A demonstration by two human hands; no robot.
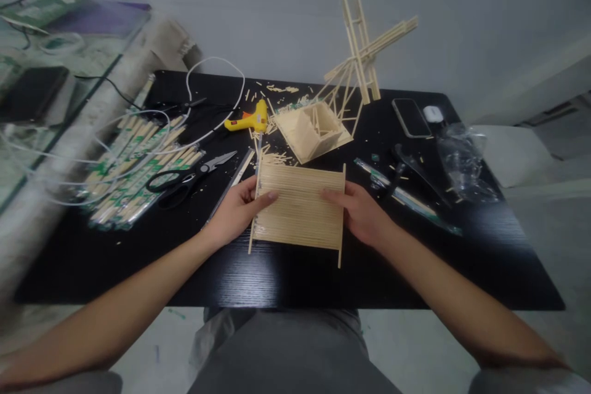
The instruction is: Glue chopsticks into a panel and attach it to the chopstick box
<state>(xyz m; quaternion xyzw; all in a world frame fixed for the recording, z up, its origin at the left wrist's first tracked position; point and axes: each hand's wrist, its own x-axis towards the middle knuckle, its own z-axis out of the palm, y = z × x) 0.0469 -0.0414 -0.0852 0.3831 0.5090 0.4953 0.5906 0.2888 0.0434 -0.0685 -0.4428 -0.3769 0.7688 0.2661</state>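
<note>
Pale wooden sticks, laid side by side between two longer end rails, make a flat panel [300, 212] over the near middle of the black table [295, 286]; whether it touches the tabletop, I cannot tell. The left hand [236, 212] is partly closed on its left edge, thumb on the upper face; the right hand [362, 212] pinches the opposite edge, its other fingers mostly hidden. Beyond the left hand lie black-handled scissors [189, 178], beside a heap of wrapped chopsticks [138, 172]; beyond the right, a dark tool [419, 169] lies near a crumpled clear bag [464, 163]. Farther back, a yellow glue gun [249, 121] lies left of a wooden windmill-like model [318, 135], and a phone [410, 117] to its right.
</note>
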